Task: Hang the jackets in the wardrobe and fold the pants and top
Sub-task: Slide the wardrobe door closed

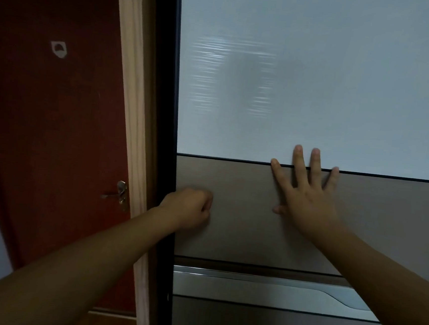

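Observation:
A wardrobe sliding door [319, 80] fills the right of the head view, with a frosted pale upper panel, a brown middle panel and a silver handle strip [262, 288] lower down. My right hand [306, 193] lies flat on the door, fingers spread across the seam between the pale and brown panels. My left hand [191, 208] sits near the door's left edge by the black frame [166, 132], fingers curled against the brown panel; whether it holds the edge is unclear. No jackets, pants or top are in view.
A dark red room door [51, 122] with a metal lever handle [120, 194] stands at the left, shut, inside a pale wooden door frame [133, 103]. A strip of wooden floor shows at the bottom left.

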Available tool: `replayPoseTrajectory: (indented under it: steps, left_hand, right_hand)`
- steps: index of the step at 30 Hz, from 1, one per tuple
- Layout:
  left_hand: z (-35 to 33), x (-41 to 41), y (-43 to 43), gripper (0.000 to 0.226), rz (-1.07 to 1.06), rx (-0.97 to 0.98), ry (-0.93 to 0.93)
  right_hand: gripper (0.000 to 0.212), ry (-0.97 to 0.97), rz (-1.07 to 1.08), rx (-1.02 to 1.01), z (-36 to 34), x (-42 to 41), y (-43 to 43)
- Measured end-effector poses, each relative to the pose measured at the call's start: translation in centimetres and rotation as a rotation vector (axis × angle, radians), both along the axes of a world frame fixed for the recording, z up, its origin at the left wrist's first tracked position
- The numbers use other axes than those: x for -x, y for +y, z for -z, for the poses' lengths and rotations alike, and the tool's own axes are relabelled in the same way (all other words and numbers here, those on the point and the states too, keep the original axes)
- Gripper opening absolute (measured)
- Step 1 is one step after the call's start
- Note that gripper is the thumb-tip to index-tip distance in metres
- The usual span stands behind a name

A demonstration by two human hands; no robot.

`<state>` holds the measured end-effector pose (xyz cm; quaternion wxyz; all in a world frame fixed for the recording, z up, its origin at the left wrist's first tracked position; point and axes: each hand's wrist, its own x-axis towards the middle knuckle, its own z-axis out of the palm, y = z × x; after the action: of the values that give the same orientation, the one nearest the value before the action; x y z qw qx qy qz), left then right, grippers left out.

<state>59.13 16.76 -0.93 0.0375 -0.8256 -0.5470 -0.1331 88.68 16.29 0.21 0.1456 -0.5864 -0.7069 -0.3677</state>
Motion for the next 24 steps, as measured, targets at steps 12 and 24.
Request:
replayPoseTrajectory:
  steps: [12,24]
  left_hand:
    - [0.4,1.6,-0.5,0.018,-0.132,-0.071,0.118]
    - [1.1,0.9,-1.7,0.026,-0.152,0.058,0.078]
  right_hand:
    - [0.131,0.008,-0.008,0.050,-0.1,3.2,0.2]
    - [0.118,0.041,-0.048,0.161,-1.4,3.3,-1.4]
